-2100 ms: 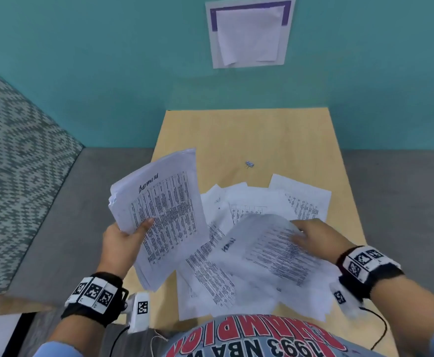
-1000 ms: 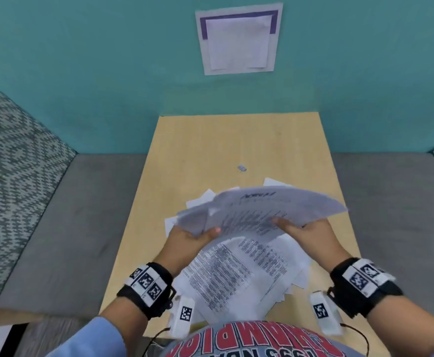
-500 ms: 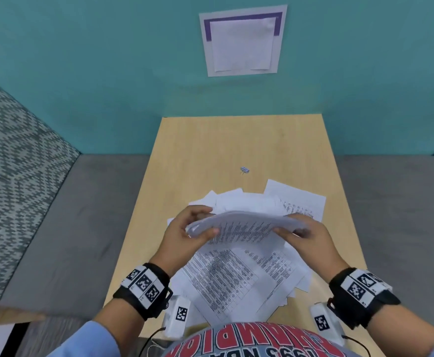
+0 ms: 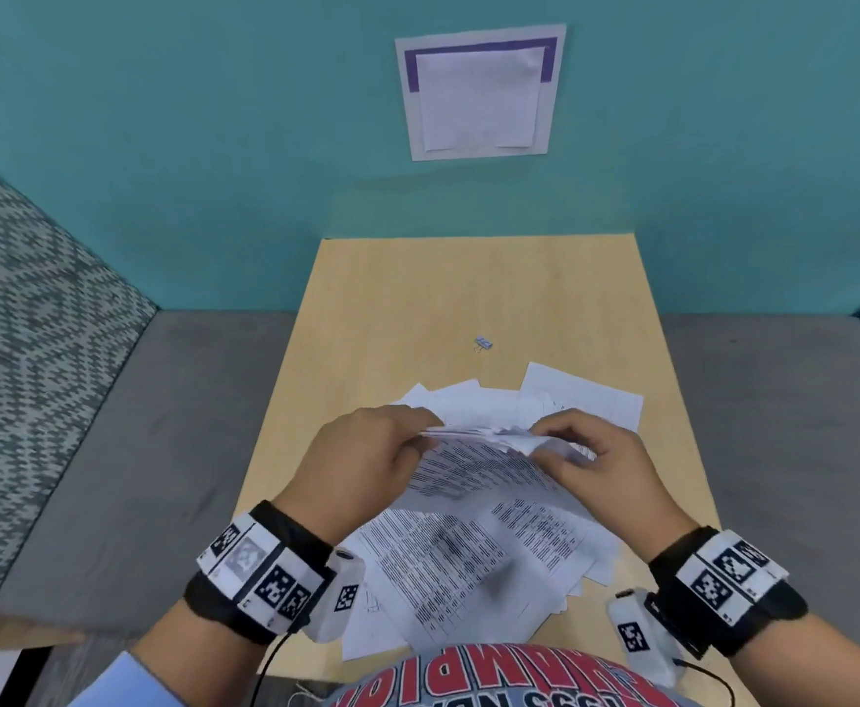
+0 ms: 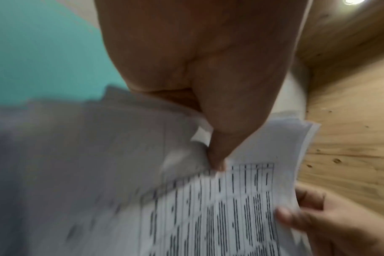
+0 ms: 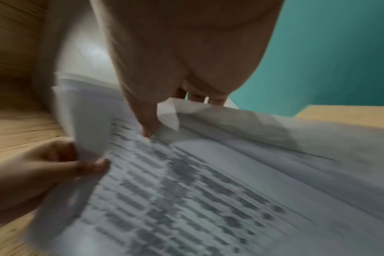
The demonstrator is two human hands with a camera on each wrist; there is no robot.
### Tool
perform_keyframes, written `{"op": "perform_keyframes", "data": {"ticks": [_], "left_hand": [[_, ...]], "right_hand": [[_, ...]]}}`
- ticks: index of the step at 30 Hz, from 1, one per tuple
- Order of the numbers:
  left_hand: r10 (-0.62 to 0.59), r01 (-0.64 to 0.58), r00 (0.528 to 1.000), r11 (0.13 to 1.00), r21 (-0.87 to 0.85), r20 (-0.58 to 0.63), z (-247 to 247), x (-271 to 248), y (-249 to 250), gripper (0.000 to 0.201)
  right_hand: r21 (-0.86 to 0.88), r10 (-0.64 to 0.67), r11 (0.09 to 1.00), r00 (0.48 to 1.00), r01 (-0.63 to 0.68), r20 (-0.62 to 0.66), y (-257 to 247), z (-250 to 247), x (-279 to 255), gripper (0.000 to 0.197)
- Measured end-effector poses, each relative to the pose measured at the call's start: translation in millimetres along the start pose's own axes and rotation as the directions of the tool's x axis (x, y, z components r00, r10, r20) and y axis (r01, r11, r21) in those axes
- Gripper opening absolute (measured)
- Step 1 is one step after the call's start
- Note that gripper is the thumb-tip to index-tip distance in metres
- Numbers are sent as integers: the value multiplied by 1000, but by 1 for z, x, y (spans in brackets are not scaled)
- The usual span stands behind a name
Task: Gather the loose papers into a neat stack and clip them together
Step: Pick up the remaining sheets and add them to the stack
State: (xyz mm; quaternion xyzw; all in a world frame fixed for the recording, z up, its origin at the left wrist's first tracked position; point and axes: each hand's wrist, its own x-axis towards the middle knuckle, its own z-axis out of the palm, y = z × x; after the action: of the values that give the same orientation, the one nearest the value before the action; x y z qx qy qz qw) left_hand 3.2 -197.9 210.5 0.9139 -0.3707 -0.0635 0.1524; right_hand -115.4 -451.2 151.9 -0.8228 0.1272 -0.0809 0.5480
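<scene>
A bundle of printed sheets hangs upright between both hands over the wooden table. My left hand grips its left top edge, thumb on the printed side. My right hand pinches the right top edge, thumb on the print. More loose sheets lie fanned on the table beneath and behind, one sticking out at the right. A small binder clip lies alone beyond the papers.
A teal wall with a pinned notice closes the table's far end. Grey upholstered seats flank the table on both sides. Bare wood shows past the clip.
The sheaf went from my left hand alone into both hands, gained the sheets my right hand picked up, and swung from flat to upright, hands closer together.
</scene>
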Motion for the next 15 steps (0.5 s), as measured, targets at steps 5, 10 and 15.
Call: {"op": "perform_keyframes", "data": {"ticks": [5, 10, 15], "left_hand": [[-206, 98, 975, 746, -659, -88, 0, -11, -35, 17], [-378, 145, 924, 483, -863, -56, 10, -23, -53, 21], [-442, 196, 897, 388, -900, 5, 38, -23, -67, 32]], "right_hand": [[22, 278, 960, 943, -278, -183, 46, -52, -7, 65], [305, 212, 934, 976, -187, -51, 16, -68, -5, 32], [359, 65, 933, 989, -14, -130, -3, -69, 1, 25]]}}
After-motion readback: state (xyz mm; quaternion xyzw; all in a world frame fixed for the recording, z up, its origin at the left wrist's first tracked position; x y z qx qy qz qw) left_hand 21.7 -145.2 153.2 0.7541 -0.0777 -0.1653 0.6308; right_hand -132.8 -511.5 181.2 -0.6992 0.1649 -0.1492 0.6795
